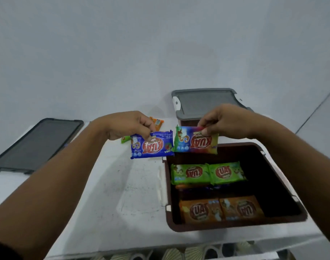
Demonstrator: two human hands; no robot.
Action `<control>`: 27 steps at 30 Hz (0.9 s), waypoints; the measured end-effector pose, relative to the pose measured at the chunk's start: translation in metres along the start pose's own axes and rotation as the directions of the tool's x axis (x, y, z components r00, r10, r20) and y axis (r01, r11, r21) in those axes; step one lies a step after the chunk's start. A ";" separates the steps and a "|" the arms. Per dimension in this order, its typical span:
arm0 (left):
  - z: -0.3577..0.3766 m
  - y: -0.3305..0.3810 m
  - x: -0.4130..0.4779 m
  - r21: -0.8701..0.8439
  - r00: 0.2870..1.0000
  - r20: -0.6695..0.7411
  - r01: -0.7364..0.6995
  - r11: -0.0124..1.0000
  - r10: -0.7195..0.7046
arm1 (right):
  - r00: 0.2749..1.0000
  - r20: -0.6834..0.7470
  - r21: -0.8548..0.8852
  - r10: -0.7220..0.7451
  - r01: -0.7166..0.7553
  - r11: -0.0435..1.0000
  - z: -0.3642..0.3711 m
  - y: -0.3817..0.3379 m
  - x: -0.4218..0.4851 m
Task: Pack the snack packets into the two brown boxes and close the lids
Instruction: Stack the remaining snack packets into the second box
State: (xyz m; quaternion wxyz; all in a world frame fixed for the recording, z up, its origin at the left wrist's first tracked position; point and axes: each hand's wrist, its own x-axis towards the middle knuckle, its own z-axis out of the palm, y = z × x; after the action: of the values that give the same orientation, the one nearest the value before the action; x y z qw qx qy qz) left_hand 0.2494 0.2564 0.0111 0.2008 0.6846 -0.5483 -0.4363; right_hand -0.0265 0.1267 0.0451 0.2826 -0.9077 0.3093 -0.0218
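My left hand (130,126) pinches a blue snack packet (152,145) by its top edge, holding it in the air left of the open brown box (284,184). My right hand (222,119) pinches a multicoloured packet (190,144) above the box's far rim. Inside the box lie two green packets (207,173) and two orange packets (220,210), with dark ones between them. A second brown box (188,121) stands behind with a grey lid (205,99) on it. An orange packet (157,123) and a green packet (125,139) lie on the table behind my left hand.
The white table (111,194) carries a loose grey lid (36,145) at the far left. A plain wall rises behind. The table's front edge runs along the bottom, with a patterned floor below it.
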 end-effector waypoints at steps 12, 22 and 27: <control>0.086 0.067 0.025 0.094 0.944 0.328 0.015 0.995 -0.045 | 0.946 0.315 -0.004 0.079 -0.081 0.997 -0.024 0.095 -0.053; 0.147 0.072 0.049 0.434 0.843 0.492 -0.021 0.901 -0.217 | 0.831 0.529 -0.379 0.171 0.051 0.924 0.028 0.093 -0.058; 0.169 0.065 0.055 0.555 0.855 0.409 0.046 0.831 -0.321 | 0.767 0.598 -0.465 0.233 0.095 0.880 0.049 0.092 -0.060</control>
State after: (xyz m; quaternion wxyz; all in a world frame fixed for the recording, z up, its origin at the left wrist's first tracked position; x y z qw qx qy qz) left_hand 0.0747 0.2197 -0.0520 -0.1827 0.6321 -0.6080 -0.4443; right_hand -0.1149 0.1255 -0.0361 0.1433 -0.8885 0.2246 0.3737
